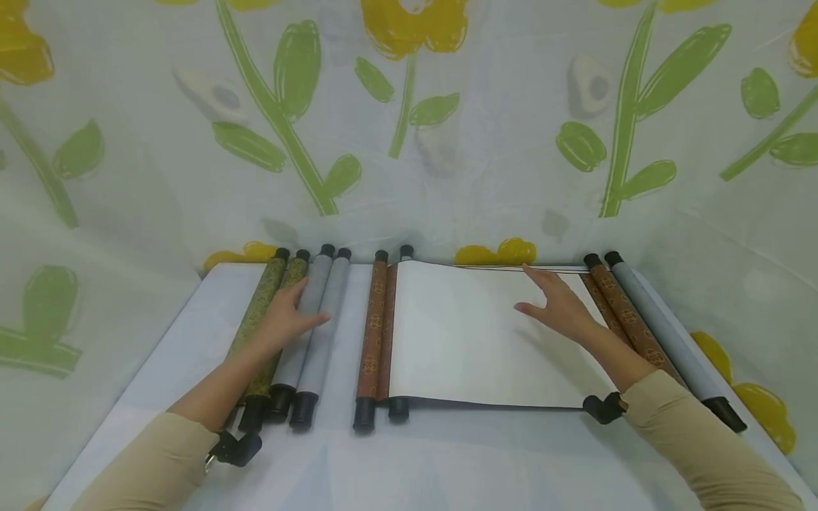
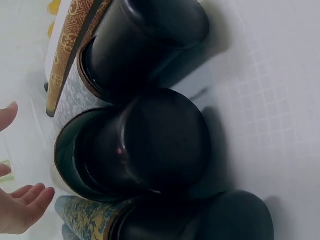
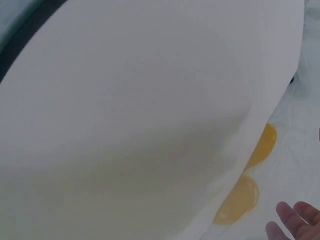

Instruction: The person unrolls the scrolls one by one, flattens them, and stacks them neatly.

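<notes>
A scroll lies unrolled in the middle of the table, its white sheet [image 1: 460, 333] [image 3: 140, 110] facing up between a brown patterned roll [image 1: 373, 333] on the left and a brown roll [image 1: 629, 319] on the right. My right hand [image 1: 543, 291] is spread flat over the sheet's far right part; its fingertips [image 3: 295, 220] show in the right wrist view. My left hand [image 1: 300, 305] rests with straight fingers across the green-gold scrolls [image 1: 271, 280] and the grey scrolls [image 1: 319, 355]. The left wrist view shows their black end caps [image 2: 160, 145] close up and my relaxed fingers [image 2: 25, 205].
A grey rolled scroll [image 1: 664, 330] lies along the right edge of the white table [image 1: 192, 333]. A flower-printed cloth [image 1: 409, 142] hangs behind and at both sides. Bare tabletop shows at the near edge and far left.
</notes>
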Action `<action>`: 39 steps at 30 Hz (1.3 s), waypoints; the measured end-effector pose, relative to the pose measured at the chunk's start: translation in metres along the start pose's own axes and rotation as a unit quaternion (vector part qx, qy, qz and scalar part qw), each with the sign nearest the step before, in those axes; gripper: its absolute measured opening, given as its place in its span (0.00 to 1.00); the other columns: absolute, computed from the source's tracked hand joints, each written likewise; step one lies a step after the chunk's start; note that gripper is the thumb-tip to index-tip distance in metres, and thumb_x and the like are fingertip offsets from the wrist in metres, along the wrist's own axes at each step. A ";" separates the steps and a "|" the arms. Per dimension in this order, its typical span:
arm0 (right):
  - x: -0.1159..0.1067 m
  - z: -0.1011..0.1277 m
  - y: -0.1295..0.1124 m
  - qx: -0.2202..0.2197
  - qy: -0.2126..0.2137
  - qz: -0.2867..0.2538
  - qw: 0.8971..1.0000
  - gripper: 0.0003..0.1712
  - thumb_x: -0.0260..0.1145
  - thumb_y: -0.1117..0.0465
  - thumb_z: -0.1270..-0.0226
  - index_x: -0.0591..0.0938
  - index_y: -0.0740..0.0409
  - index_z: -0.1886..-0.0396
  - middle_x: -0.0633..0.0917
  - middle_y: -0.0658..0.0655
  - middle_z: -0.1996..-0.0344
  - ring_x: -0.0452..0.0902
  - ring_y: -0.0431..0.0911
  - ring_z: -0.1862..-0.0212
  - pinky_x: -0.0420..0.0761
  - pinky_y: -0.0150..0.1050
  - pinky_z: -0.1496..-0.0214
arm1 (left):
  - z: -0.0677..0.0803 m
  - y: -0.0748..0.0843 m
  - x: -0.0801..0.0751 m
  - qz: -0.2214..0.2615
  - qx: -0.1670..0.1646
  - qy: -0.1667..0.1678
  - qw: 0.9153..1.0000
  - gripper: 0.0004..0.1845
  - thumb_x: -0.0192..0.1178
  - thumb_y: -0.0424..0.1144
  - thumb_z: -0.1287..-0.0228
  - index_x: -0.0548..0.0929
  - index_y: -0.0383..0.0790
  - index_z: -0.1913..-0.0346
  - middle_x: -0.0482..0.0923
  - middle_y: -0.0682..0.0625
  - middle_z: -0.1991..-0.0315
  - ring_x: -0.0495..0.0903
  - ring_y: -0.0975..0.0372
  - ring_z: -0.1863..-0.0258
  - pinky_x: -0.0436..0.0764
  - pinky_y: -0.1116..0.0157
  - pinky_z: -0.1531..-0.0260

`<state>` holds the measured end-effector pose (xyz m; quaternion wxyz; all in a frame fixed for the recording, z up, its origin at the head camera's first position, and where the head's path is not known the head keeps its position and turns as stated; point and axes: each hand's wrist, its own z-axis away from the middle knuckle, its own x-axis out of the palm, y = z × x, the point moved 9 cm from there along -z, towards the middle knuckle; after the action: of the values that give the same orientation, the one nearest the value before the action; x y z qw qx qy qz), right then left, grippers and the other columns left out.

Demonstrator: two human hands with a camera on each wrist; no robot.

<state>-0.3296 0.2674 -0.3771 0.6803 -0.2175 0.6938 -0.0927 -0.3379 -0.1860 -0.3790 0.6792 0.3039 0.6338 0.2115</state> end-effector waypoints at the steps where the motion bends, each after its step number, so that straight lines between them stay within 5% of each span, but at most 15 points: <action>1: 0.001 -0.001 -0.003 -0.004 0.001 -0.002 1.000 0.50 0.64 0.42 0.38 0.50 0.51 0.24 0.56 0.69 0.30 0.51 0.66 0.31 0.60 0.66 0.37 | -0.001 -0.001 0.000 -0.001 0.000 -0.003 1.000 0.48 0.66 0.46 0.43 0.50 0.28 0.28 0.51 0.26 0.31 0.55 0.35 0.34 0.62 0.41 0.39; 10: 0.011 -0.010 -0.033 -0.025 0.001 -0.022 0.999 0.48 0.65 0.45 0.38 0.52 0.51 0.25 0.56 0.67 0.29 0.52 0.64 0.30 0.60 0.64 0.36 | -0.005 -0.021 0.012 -0.023 -0.032 -0.038 0.999 0.51 0.66 0.48 0.44 0.48 0.26 0.28 0.48 0.25 0.31 0.48 0.33 0.32 0.55 0.39 0.37; 18: 0.004 -0.019 -0.064 -0.047 0.011 -0.046 0.998 0.47 0.67 0.48 0.39 0.54 0.53 0.26 0.58 0.67 0.30 0.64 0.62 0.36 0.67 0.60 0.39 | -0.008 -0.025 0.017 -0.021 -0.045 -0.056 0.997 0.49 0.67 0.46 0.44 0.50 0.24 0.29 0.51 0.23 0.33 0.53 0.33 0.34 0.59 0.41 0.38; 39: 0.025 -0.029 -0.139 -0.116 0.012 -0.094 0.989 0.44 0.68 0.50 0.40 0.59 0.52 0.27 0.66 0.64 0.35 0.71 0.59 0.42 0.79 0.51 0.49 | -0.014 -0.032 0.023 -0.064 -0.025 -0.062 0.996 0.49 0.69 0.50 0.48 0.58 0.30 0.30 0.56 0.25 0.33 0.57 0.34 0.35 0.62 0.42 0.38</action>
<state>-0.3332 0.1284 -0.3395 0.6300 -0.3580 0.6847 -0.0781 -0.3528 -0.1915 -0.4178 0.7369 0.2581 0.6028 0.1643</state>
